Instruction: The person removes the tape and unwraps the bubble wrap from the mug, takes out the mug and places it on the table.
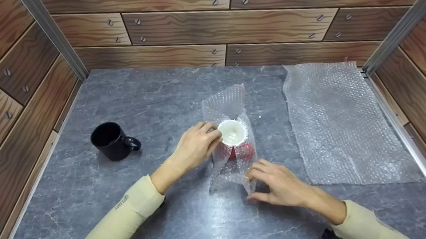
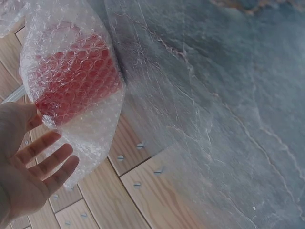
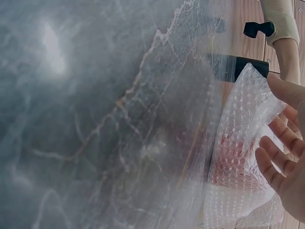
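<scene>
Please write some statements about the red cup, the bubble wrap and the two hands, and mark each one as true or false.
1. The red cup stands upright with bubble wrap partly around it. True.
2. The black mug lies on the flat wrap sheet. False: it stands on the bare table, left of the cup, and the sheet lies on the other side.
3. The left hand is at the cup's rim. True.
4. The right hand grips the black mug. False: it is at the lower edge of the wrap near the cup.
5. The cup is white inside. True.
</scene>
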Action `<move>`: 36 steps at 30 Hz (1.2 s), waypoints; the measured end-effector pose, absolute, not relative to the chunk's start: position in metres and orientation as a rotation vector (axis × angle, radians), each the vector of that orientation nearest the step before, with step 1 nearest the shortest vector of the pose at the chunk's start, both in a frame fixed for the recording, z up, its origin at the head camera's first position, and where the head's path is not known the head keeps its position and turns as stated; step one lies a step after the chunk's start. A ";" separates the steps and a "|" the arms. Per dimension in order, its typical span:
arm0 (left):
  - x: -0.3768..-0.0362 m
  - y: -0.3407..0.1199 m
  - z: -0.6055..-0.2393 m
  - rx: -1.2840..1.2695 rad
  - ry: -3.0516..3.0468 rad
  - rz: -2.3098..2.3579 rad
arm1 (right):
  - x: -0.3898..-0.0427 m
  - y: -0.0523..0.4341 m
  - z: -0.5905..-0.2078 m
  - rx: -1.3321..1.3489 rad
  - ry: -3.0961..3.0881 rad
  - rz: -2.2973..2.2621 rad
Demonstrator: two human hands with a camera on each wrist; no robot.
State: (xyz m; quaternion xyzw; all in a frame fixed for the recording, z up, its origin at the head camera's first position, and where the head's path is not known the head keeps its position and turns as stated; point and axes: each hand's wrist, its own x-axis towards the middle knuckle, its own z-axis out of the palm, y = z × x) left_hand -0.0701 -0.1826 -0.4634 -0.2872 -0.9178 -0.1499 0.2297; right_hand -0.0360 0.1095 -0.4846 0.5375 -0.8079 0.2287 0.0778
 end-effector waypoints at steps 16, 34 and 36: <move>-0.070 -0.183 -0.465 -0.797 -2.502 -0.405 | -0.033 0.109 -0.486 1.686 -2.373 0.584; -0.071 -0.182 -0.464 -0.789 -2.531 -0.409 | -0.033 0.109 -0.489 1.736 -2.341 0.414; -0.071 -0.182 -0.464 -0.789 -2.528 -0.407 | -0.033 0.110 -0.490 1.740 -2.330 0.406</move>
